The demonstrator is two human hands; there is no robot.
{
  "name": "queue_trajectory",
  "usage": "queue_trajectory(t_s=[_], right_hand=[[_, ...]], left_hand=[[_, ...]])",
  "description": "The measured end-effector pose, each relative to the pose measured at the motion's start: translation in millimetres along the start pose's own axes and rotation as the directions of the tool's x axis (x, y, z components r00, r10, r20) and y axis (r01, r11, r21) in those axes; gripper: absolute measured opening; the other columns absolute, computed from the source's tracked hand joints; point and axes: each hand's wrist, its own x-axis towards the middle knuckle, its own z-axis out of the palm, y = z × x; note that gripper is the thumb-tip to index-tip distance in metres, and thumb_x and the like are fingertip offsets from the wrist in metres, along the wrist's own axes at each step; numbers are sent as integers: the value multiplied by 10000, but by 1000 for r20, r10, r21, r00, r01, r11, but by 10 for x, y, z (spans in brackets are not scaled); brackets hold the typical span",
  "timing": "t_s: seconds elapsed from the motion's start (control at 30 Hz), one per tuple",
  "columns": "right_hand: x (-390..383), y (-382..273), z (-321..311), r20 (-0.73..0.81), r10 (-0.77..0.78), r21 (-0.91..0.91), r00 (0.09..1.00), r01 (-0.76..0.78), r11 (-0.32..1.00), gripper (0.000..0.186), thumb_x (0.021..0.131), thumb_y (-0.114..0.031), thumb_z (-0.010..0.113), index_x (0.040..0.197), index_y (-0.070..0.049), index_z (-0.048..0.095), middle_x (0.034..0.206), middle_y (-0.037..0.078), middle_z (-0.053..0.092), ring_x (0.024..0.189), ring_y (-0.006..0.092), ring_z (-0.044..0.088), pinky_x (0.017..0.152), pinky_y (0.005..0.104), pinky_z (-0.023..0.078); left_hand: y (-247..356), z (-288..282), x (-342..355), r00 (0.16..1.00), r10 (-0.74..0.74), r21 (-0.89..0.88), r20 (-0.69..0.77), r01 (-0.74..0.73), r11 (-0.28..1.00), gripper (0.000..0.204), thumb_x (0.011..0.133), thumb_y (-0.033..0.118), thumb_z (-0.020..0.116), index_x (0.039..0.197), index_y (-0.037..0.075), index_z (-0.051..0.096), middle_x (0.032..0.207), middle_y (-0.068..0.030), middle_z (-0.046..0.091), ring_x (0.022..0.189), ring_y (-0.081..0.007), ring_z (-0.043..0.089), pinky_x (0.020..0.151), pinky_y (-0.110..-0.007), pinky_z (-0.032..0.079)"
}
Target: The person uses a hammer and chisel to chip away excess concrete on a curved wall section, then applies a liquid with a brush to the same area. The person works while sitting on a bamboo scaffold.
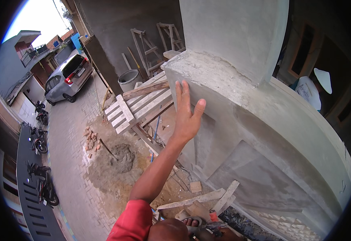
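Note:
My left hand reaches up from a red sleeve, its fingers stretched out and the thumb apart. It lies against or just in front of the smooth grey plastered wall, near the end below its rough top ledge. Nothing shows in this hand. At the lower edge, a dim brown shape may be part of my right hand; its fingers cannot be made out. Close to it are a sandalled foot and a small orange-red piece.
A plank platform stands beyond my left hand, with a grey bucket behind it. Wet mortar with a stick-like handle lies on the ground by broken bricks. A silver car and motorbikes line the lane. A person in a white hat is beyond the wall.

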Motion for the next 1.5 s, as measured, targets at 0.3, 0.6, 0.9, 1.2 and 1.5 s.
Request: queue_trajectory(t_s=[0.3, 0.6, 0.9, 1.2, 1.5], right_hand=[[-48, 15, 20, -5, 3, -13, 1000, -3, 1000, 352, 806, -236, 701, 1093, -39, 652, 890, 45, 677, 797, 91, 614, 702, 265, 486], [-6, -3, -5, 7, 13, -47, 1000, -13, 999, 354, 801, -240, 707, 1090, -43, 655, 892, 43, 683, 795, 88, 616, 701, 266, 489], [-142, 80, -18, 23, -10, -107, 1000, 12, 994, 355, 796, -244, 713, 1087, -47, 658, 895, 41, 689, 794, 86, 618, 700, 266, 492], [-135, 120, 101, -9, -163, -90, 987, 162, 983, 359, 791, -286, 708, 1077, -73, 664, 784, 53, 688, 704, 95, 626, 677, 283, 504], [-278, -172, 92, -9, 30, -245, 1000, -31, 969, 538, 743, -435, 700, 1192, -147, 631, 938, 144, 684, 862, 266, 651, 802, 373, 498]], left_hand=[[130, 230, -94, 991, 135, 87, -14, -134, 987, 838, 945, 513, 428, 1478, -27, 72, 1496, -349, -51, 1400, -482, -42, 1123, -527, 7], [32, 449, -533, 938, 320, 149, 130, -338, 929, 784, 968, 456, 414, 1476, -36, 75, 1520, -296, -77, 1418, -437, -67, 1124, -524, 14], [139, 525, -1209, 930, 225, 96, 290, -262, 960, 632, 935, 302, 526, 1413, -37, 291, 1486, -276, 202, 1390, -433, 163, 1114, -539, 96], [61, 576, -2103, 446, -37, -77, 895, 233, 969, 462, 905, 249, 581, 1304, 33, 491, 1231, -208, 549, 1165, -357, 513, 988, -405, 396], [-25, 855, -2746, -251, 140, -64, 958, 289, 955, 409, 927, 303, 551, 1225, 24, 573, 1158, -170, 582, 1031, -289, 584, 905, -361, 455]])
